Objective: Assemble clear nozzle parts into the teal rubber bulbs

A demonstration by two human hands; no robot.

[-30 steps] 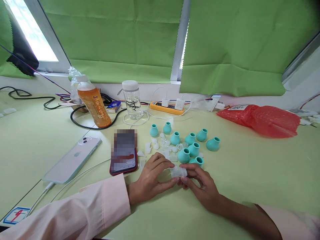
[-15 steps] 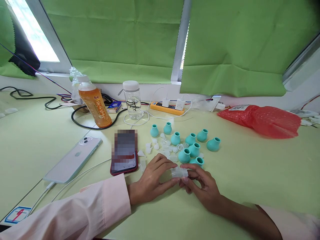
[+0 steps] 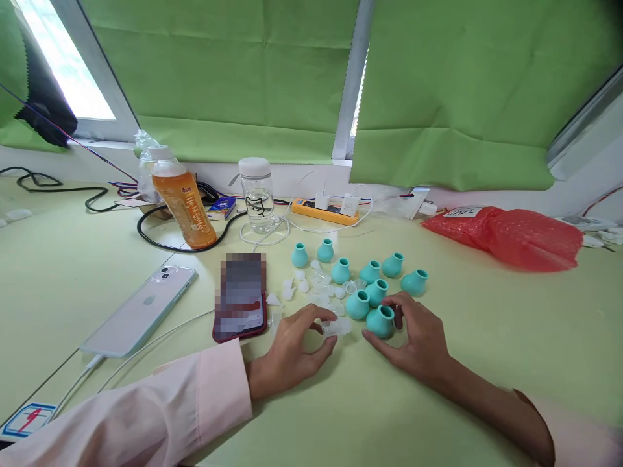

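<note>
My left hand (image 3: 296, 347) pinches a short, clear plastic tube-like piece (image 3: 337, 326) between thumb and fingers, just above the table. To the right, my right hand (image 3: 413, 331) curves around the nearest teal bulb-shaped piece (image 3: 379, 323), which stands with its round opening up. Thumb and index finger are spread on either side of this bulb; whether they touch it I cannot tell. Several more teal bulbs (image 3: 357, 305) stand behind in a loose group. Small white and clear plastic bits (image 3: 321, 279) lie beside them, partly hidden behind my left hand.
Left of my hands lie a dark-screened phone (image 3: 241, 298) and a pale phone (image 3: 143, 311) on a cable. An orange drink bottle (image 3: 182, 201), a clear water bottle (image 3: 257, 201) and a power strip (image 3: 324, 211) line the back. A red plastic bag (image 3: 511, 237) lies right.
My right hand has let go of the clear piece and moved right to the nearest teal bulb, fingers spreading. My left hand keeps the clear piece, shifted slightly left.
</note>
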